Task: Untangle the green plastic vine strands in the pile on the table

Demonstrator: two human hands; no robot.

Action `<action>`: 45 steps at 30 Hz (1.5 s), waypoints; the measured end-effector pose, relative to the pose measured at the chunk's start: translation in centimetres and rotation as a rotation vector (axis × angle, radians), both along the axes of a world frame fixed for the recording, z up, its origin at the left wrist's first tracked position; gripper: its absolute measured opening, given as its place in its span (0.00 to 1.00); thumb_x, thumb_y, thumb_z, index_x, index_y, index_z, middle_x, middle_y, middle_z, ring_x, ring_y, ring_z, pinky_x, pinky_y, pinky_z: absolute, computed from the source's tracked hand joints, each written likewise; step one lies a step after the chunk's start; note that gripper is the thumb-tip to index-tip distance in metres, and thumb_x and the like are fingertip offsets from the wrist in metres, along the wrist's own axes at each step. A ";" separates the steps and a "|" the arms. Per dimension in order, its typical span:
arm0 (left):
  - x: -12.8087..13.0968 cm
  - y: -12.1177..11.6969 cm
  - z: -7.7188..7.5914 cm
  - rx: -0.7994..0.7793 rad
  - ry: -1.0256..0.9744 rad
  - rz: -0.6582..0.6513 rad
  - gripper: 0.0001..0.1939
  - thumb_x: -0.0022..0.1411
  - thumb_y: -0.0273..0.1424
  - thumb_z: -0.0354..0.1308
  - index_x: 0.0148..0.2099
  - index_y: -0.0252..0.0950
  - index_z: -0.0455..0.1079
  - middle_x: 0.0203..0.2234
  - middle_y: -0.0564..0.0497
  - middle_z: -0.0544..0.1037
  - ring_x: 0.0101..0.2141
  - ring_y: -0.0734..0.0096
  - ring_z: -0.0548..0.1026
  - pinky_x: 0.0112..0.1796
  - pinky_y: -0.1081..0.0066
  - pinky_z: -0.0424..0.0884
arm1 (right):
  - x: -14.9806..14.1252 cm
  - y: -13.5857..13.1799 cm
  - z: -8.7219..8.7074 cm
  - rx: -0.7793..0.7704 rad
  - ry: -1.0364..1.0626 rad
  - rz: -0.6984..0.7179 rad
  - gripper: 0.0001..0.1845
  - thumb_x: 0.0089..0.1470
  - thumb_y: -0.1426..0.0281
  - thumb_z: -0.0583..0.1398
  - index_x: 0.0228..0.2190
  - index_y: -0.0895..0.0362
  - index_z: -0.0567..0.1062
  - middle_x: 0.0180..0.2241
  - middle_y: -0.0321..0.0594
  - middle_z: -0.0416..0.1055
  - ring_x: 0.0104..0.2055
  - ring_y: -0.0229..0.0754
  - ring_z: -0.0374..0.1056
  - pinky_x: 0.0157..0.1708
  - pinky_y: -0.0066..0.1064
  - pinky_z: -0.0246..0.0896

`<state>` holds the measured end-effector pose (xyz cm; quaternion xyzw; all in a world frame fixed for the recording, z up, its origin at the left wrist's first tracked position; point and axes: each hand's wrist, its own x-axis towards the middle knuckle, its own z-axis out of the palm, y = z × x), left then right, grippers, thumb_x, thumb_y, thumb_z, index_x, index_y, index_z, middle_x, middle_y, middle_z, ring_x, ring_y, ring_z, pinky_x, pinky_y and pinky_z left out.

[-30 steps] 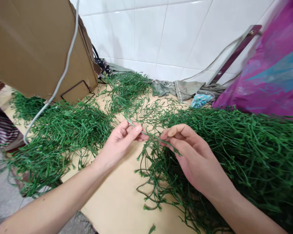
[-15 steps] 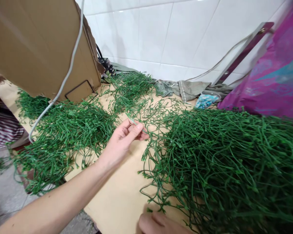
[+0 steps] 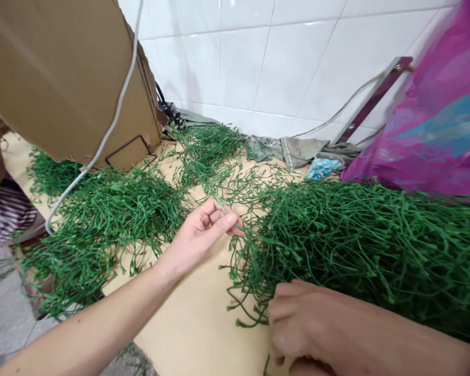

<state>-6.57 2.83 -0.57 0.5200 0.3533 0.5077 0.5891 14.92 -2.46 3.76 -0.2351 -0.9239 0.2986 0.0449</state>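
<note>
Green stems (image 3: 337,230) flank the left hand (image 3: 203,228), which pinches one.

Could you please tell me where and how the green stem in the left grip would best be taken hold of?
The green stem is probably best pinched at its pale upper part, from the side of the tiled wall: that thin length lies exposed at the left grip, while its lower part slants toward the large green pile and blends in.
</note>
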 end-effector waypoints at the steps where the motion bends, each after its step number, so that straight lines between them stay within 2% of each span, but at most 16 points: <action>1: 0.0 0.0 0.0 0.000 0.004 -0.012 0.12 0.64 0.38 0.65 0.37 0.34 0.72 0.31 0.53 0.80 0.32 0.77 0.77 0.40 0.76 0.72 | 0.1 0.2 0.9 -0.040 -0.014 0.015 0.19 0.54 0.82 0.63 0.19 0.55 0.65 0.24 0.29 0.72 0.25 0.33 0.66 0.29 0.23 0.63; 3: -0.1 0.0 0.0 -0.006 0.013 -0.029 0.13 0.64 0.39 0.65 0.38 0.34 0.71 0.31 0.52 0.81 0.32 0.77 0.78 0.39 0.75 0.72 | 0.2 0.7 2.5 -0.036 0.020 -0.084 0.14 0.56 0.82 0.62 0.24 0.54 0.69 0.27 0.30 0.74 0.29 0.33 0.69 0.31 0.21 0.64; 5: -0.1 0.1 0.1 -0.014 0.017 -0.045 0.14 0.64 0.40 0.65 0.38 0.34 0.71 0.29 0.52 0.82 0.32 0.76 0.79 0.39 0.75 0.72 | 0.3 1.1 3.3 0.042 0.123 -0.266 0.11 0.59 0.79 0.60 0.28 0.52 0.71 0.30 0.31 0.74 0.31 0.34 0.70 0.31 0.22 0.65; 8: 0.0 0.0 0.4 -0.007 0.019 -0.089 0.15 0.63 0.41 0.66 0.38 0.33 0.70 0.26 0.54 0.81 0.30 0.77 0.79 0.38 0.76 0.71 | -0.1 1.6 2.7 0.216 0.299 -0.533 0.08 0.61 0.75 0.59 0.32 0.51 0.74 0.32 0.34 0.74 0.34 0.37 0.71 0.34 0.26 0.66; 10: 0.1 -0.2 0.5 0.003 0.023 -0.122 0.16 0.63 0.41 0.66 0.37 0.33 0.70 0.26 0.54 0.80 0.29 0.78 0.78 0.37 0.77 0.70 | -0.7 1.8 1.6 0.282 0.362 -0.619 0.06 0.59 0.75 0.60 0.35 0.51 0.76 0.35 0.36 0.75 0.38 0.39 0.72 0.38 0.28 0.68; 12: 0.2 -0.3 0.6 0.008 0.022 -0.148 0.16 0.62 0.41 0.66 0.37 0.33 0.69 0.25 0.55 0.80 0.28 0.80 0.76 0.36 0.78 0.68 | -1.2 1.9 0.6 0.263 0.379 -0.632 0.07 0.57 0.75 0.61 0.36 0.52 0.77 0.36 0.36 0.76 0.38 0.39 0.72 0.39 0.29 0.68; 14: 0.3 -0.3 0.4 0.016 0.010 -0.155 0.16 0.63 0.41 0.66 0.37 0.33 0.70 0.25 0.56 0.79 0.28 0.80 0.75 0.35 0.78 0.68 | -1.6 2.0 -0.1 0.209 0.388 -0.645 0.07 0.57 0.76 0.61 0.33 0.52 0.77 0.32 0.34 0.76 0.34 0.37 0.72 0.35 0.27 0.67; 18: 0.5 -0.2 -0.1 0.001 -0.062 -0.119 0.14 0.62 0.40 0.67 0.37 0.34 0.71 0.29 0.55 0.80 0.31 0.78 0.77 0.39 0.76 0.70 | -1.5 2.5 -0.3 0.070 0.454 -0.735 0.07 0.58 0.73 0.59 0.32 0.52 0.78 0.27 0.32 0.75 0.28 0.35 0.68 0.31 0.25 0.64; 21: 0.5 -0.1 -0.3 -0.048 -0.151 -0.108 0.12 0.62 0.38 0.67 0.39 0.36 0.71 0.31 0.55 0.79 0.32 0.76 0.78 0.39 0.74 0.72 | -1.2 3.1 -0.4 -0.080 0.526 -0.792 0.09 0.60 0.69 0.58 0.30 0.52 0.78 0.26 0.33 0.74 0.29 0.36 0.68 0.30 0.25 0.64; 24: 0.5 -0.2 -0.4 -0.032 -0.134 -0.095 0.11 0.65 0.38 0.65 0.38 0.36 0.72 0.32 0.55 0.78 0.33 0.77 0.76 0.39 0.74 0.70 | -1.1 3.4 -0.8 -0.177 0.548 -0.795 0.09 0.59 0.67 0.58 0.30 0.53 0.78 0.26 0.34 0.74 0.30 0.37 0.70 0.31 0.26 0.65; 27: 0.5 -0.2 -0.4 0.001 -0.066 -0.100 0.12 0.65 0.39 0.64 0.38 0.35 0.72 0.30 0.54 0.75 0.33 0.77 0.72 0.40 0.75 0.68 | -1.5 3.3 -0.9 -0.146 0.517 -0.800 0.09 0.59 0.68 0.57 0.32 0.53 0.78 0.27 0.34 0.75 0.30 0.37 0.70 0.32 0.26 0.65; 30: 0.5 -0.1 -0.6 -0.019 -0.039 -0.073 0.12 0.65 0.39 0.64 0.38 0.35 0.71 0.30 0.54 0.74 0.32 0.77 0.72 0.39 0.74 0.68 | -1.9 2.9 -0.8 -0.057 0.503 -0.797 0.10 0.61 0.70 0.56 0.33 0.53 0.78 0.28 0.33 0.76 0.31 0.36 0.70 0.33 0.25 0.66; 33: 0.5 0.0 -0.5 -0.026 -0.026 -0.052 0.12 0.65 0.40 0.63 0.38 0.36 0.70 0.30 0.54 0.73 0.31 0.76 0.73 0.38 0.73 0.68 | -1.9 2.7 -0.9 0.056 0.498 -0.748 0.07 0.58 0.73 0.59 0.33 0.52 0.78 0.30 0.33 0.77 0.32 0.36 0.71 0.36 0.25 0.67; 36: 0.6 -0.2 -0.3 -0.004 -0.006 -0.122 0.14 0.63 0.41 0.65 0.38 0.35 0.70 0.29 0.55 0.73 0.31 0.76 0.70 0.37 0.74 0.67 | -1.8 2.8 -1.1 0.135 0.510 -0.717 0.08 0.56 0.76 0.59 0.32 0.52 0.77 0.31 0.34 0.77 0.32 0.37 0.71 0.37 0.26 0.67; 40: 0.9 -0.6 0.1 -0.030 0.091 -0.209 0.16 0.59 0.41 0.68 0.37 0.36 0.69 0.26 0.56 0.69 0.28 0.76 0.65 0.31 0.74 0.62 | -1.8 3.0 -1.1 0.109 0.511 -0.737 0.08 0.56 0.77 0.58 0.31 0.53 0.75 0.29 0.35 0.75 0.29 0.37 0.69 0.32 0.27 0.66; 45: 1.1 -0.9 0.4 0.022 0.218 -0.167 0.14 0.63 0.41 0.63 0.34 0.36 0.68 0.23 0.57 0.64 0.26 0.75 0.60 0.29 0.73 0.58 | -1.9 3.0 -1.1 0.085 0.534 -0.725 0.09 0.56 0.78 0.56 0.30 0.53 0.73 0.29 0.36 0.72 0.30 0.38 0.67 0.32 0.28 0.64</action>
